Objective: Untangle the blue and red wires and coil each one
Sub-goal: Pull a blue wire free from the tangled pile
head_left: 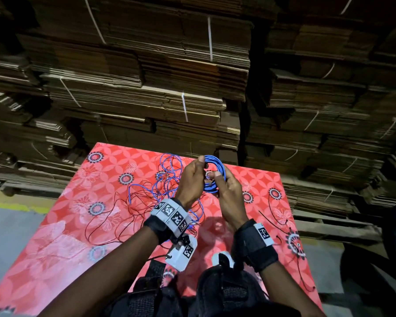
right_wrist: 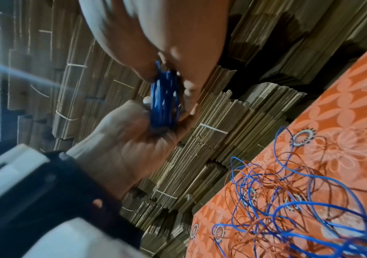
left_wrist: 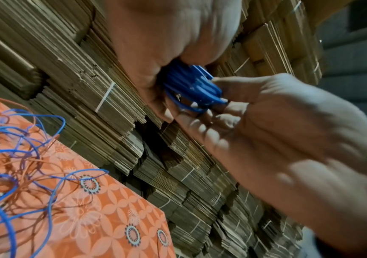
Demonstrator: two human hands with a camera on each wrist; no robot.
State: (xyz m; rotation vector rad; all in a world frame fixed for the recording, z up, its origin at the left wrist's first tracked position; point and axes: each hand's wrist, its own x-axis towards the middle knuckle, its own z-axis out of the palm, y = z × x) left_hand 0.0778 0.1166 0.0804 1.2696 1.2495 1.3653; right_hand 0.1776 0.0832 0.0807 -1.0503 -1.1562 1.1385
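Observation:
Above the far side of the table I hold a small coil of blue wire (head_left: 212, 172). My left hand (head_left: 193, 177) grips its left side, thumb on top. My right hand (head_left: 225, 191) pinches its lower right side. In the left wrist view the blue coil (left_wrist: 191, 87) sits between both sets of fingers; the right wrist view shows the blue coil (right_wrist: 164, 101) edge-on. The rest of the blue wire (head_left: 167, 177) trails down to the table in loose loops, tangled with the thin red wire (head_left: 105, 216).
The table carries a red floral cloth (head_left: 78, 248). A separate dark thin wire (head_left: 274, 216) lies along its right side. Tall stacks of strapped flat cardboard (head_left: 146, 88) stand right behind the table's far edge. Grey floor (head_left: 9, 236) shows on the left.

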